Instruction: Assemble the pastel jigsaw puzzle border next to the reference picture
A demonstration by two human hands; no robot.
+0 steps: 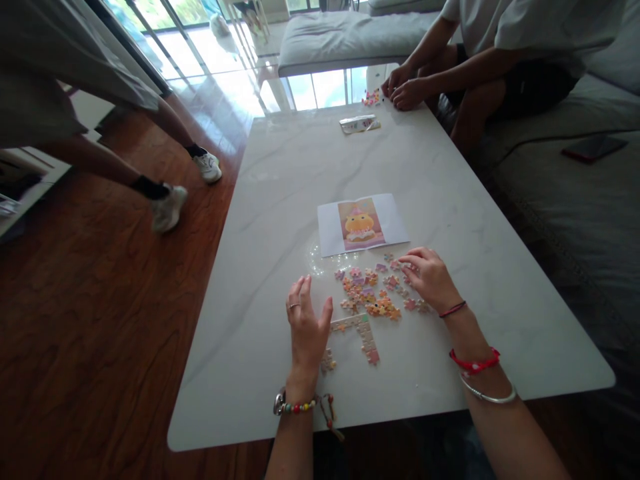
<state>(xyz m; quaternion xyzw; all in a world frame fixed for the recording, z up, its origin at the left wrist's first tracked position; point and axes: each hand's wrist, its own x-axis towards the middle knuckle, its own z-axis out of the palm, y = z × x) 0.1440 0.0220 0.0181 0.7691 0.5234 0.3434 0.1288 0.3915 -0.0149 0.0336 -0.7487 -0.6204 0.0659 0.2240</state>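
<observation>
Loose jigsaw puzzle pieces in orange, pink and purple lie in a heap on the white table. Nearer to me, a partly joined puzzle border forms a corner. My left hand is over its left part, fingers spread and holding nothing; it hides some of the border. At the right of the heap, my right hand has its thumb and index finger closed around a small puzzle piece. Just beyond the heap lies a paper sheet with a printed picture of a yellow cartoon figure.
The marble-patterned table has rounded corners. At its far end are a crumpled packet and small colourful pieces, by a seated person's hands. Another person's legs stand at the left. A phone lies on the sofa.
</observation>
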